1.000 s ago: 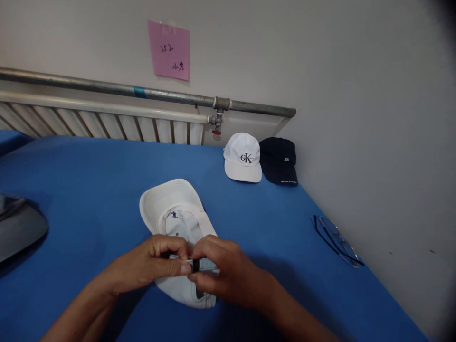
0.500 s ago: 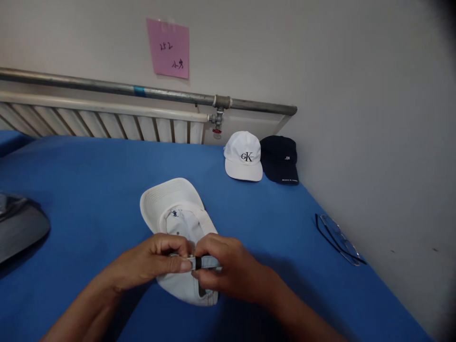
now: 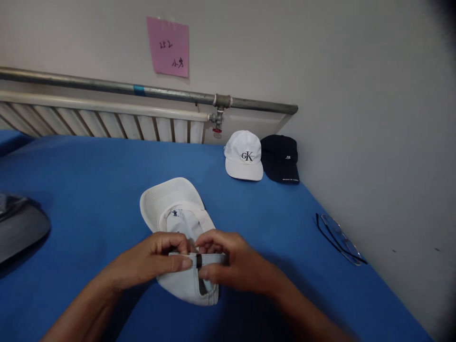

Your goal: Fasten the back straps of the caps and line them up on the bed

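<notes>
A pale white baseball cap (image 3: 178, 286) lies upside down on the blue cover, its brim pointing away and to the left. At its back edge runs an adjusting strap (image 3: 213, 258) with a dark buckle (image 3: 199, 260). My left hand (image 3: 166, 256) pinches the strap just left of the buckle, thumb on top. On the other side, my right hand (image 3: 237, 263) is closed around the strap's right part, its thumb below the strap near the buckle. Its fingertips are partly hidden behind the strap.
A white cap (image 3: 244, 156) and a black cap (image 3: 281, 159) sit at the far corner. Eyeglasses (image 3: 341, 239) lie near the right edge of the blue surface (image 3: 89, 190). A dark cap-like object (image 3: 23, 228) is cut off at left. Behind are a radiator (image 3: 135, 127) and pipe (image 3: 99, 85).
My right hand has shifted slightly to the right along the strap, and more strap shows right of the buckle. My left hand and the cap stay nearly in place.
</notes>
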Demonstrator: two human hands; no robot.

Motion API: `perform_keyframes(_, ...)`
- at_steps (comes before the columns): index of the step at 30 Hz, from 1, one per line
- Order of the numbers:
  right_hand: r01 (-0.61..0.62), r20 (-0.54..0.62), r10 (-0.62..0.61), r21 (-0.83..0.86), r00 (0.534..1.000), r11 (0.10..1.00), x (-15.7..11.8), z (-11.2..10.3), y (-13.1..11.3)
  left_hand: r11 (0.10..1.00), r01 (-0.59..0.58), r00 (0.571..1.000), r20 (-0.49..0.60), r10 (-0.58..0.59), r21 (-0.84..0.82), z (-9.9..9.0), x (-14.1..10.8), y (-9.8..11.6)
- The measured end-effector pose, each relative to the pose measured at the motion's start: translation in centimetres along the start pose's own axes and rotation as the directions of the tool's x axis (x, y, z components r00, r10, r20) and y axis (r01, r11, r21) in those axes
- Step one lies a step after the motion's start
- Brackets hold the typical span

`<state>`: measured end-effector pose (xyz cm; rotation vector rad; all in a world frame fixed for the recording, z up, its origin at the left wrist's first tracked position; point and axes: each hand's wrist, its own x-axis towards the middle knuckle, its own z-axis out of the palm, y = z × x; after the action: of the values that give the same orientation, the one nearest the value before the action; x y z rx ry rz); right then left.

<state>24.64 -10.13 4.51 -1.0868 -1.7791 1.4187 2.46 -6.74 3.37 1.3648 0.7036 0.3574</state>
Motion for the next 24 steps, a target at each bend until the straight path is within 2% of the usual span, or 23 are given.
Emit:
perform_keyframes(3,-0.171,0.071,0.161,0.174,0.984,0.970,0.08,-0.76,0.04,0.999,-0.046,0.999,-0.001,0.046,-0.028,0.09,0.10,-0.05)
perform_keyframes(7,-0.310,0.241,0.257,0.218,0.936,0.925,0.34,-1.11,0.38,0.991,-0.131,0.991,0.040,0.131,-0.010,0.20,0.20,0.00)
perform_keyframes(13,-0.364,0.269,0.310,0.183,0.912,0.913,0.59,-0.95,0.24,0.992,-0.128,0.991,0.025,0.128,-0.002,0.45,0.34,-0.15)
perform_keyframes(17,-0.388,0.334,0.308,0.204,0.891,0.899,0.68,-0.79,0.46,0.991,-0.124,0.992,0.032,0.125,-0.045,0.61,0.48,-0.24)
perform_keyframes(21,-0.348,0.324,0.268,0.220,0.907,0.911,0.74,-0.46,0.86,0.988,-0.156,0.987,0.047,0.156,-0.006,0.56,0.43,0.08)
perform_keyframes(24,-0.326,0.279,0.263,0.210,0.923,0.922,0.73,-0.24,0.93,0.982,-0.166,0.983,0.089,0.159,0.088,0.18,0.14,0.36)
